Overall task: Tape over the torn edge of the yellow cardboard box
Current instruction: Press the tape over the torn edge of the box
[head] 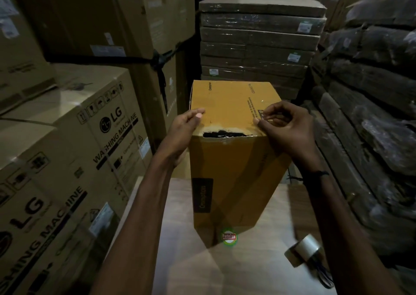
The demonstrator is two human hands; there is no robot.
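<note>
A: What stands on the left side?

B: Large brown LG washing machine cartons (67, 150), corrugated, with black print and handling symbols. Behind them is a taller carton bound with a black strap (161, 62).

A: And the left hand (188, 125)?

B: It rests against the upper left edge of the yellow cardboard box (234, 159). The thumb and the fingers are pinched together at the top face, but I cannot tell if something thin is between them.

A: Where is the box itself?

B: In the middle, standing upright on a pale wooden tabletop (180, 249). It is tall and rectangular, with smooth matte cardboard. On its front there is a dark label, and a round green and red sticker (229, 236) is near the bottom corner.

A: Is the damage visible?

B: Yes. The torn edge (222, 134) runs along the top front rim, a ragged dark slit between both hands.

A: The right hand (283, 128)?

B: It is at the upper right corner of the box, fingers curled and pinched close together on the top face. What they hold is not clear. A dark thread band is on the wrist.

A: Anything more to the right?

B: A roll of clear tape (302, 249) lies on the tabletop, well apart from the box. Behind are flat cartons (258, 42) stacked in shiny plastic wrap, and at the far right dark wrapped bundles (371, 92). The room is dim.
</note>
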